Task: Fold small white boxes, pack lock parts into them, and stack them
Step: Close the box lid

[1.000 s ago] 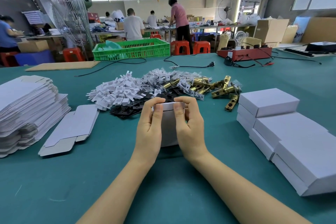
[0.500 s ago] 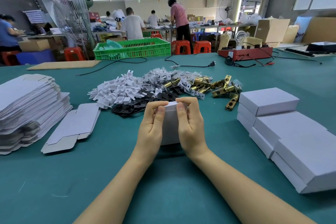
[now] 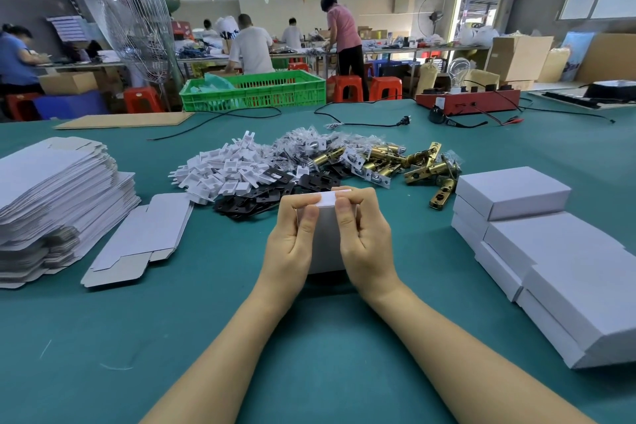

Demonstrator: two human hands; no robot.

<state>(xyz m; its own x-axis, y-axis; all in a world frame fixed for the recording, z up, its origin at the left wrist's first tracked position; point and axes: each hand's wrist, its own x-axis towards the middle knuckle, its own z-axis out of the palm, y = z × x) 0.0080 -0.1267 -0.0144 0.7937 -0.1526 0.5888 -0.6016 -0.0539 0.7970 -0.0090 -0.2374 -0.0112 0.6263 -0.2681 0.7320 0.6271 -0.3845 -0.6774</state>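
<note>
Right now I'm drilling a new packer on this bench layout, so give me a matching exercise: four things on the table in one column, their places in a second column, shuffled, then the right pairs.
Things
1. stack of flat box blanks
2. closed white boxes
3. small white box
4. green crate

Places
A. far edge of the table, behind the parts pile
B. between the left hand and right hand
C. left side of the table
D. stacked at the right side of the table

Pairs: 1-C, 2-D, 3-B, 4-A
</note>
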